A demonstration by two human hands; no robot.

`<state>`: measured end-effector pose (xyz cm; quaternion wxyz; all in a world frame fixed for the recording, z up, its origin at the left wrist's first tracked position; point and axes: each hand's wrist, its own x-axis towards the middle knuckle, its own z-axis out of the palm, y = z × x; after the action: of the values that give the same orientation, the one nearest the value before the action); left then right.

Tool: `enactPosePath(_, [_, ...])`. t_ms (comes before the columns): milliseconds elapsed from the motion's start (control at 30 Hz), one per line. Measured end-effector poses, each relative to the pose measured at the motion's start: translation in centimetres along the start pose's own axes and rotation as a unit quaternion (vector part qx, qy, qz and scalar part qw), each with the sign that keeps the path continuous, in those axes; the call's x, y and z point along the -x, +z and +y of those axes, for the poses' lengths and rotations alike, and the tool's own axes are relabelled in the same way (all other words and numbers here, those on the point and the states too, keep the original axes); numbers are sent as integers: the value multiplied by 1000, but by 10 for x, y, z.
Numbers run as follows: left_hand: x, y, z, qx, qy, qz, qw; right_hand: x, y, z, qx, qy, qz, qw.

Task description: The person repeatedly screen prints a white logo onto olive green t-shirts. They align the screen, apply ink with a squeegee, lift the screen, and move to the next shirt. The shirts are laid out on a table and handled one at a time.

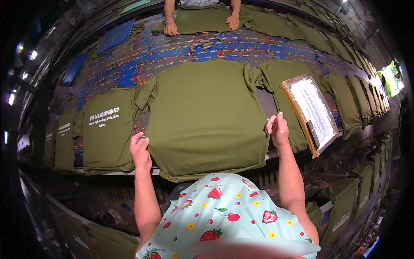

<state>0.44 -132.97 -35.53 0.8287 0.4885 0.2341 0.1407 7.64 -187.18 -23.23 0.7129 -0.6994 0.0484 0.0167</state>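
I can pass freely above the plain green shirt (207,116), since nothing stands between the left hand (140,149) and the right hand (278,128). Rightward on my feed, the wooden-framed screen (294,100) blocks a low sweep, a dark bar (313,134) lying on its near part. Leftward I meet only a flat printed shirt (108,138). Past the plain shirt's far edge, small grey pieces (205,44) obstruct the tabletop (168,54), then a co-worker's hands (171,29).

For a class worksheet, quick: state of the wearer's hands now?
Left hand: fingers curled beside the middle green shirt; grip cannot be told.
Right hand: half curled at its other side; grip cannot be told.
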Motion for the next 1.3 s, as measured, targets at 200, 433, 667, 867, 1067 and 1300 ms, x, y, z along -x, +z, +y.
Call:
enactPosePath(200, [40, -39, 4, -221, -27, -24, 975, 49, -21, 19, 112, 1, -76, 991])
enactPosePath(433, [56, -51, -12, -401, -6, -61, 914, 59, -28, 35, 196, 48, -101, 974])
enactPosePath(667, [43, 14, 11, -642, 225, -64, 730, 54, -25, 13, 234, 99, -124, 959])
enactPosePath(867, [-35, 94, -23, -648, 289, -279, 647, 81, -12, -18, 357, 33, -62, 932])
enactPosePath(1067, [-101, 196, -59, -734, 277, -270, 558, 143, 0, -39, 438, -66, 26, 896])
enactPosePath(1300, [-47, 372, -117, -678, 298, -378, 556, 201, 7, -52, 478, -127, 32, 869])
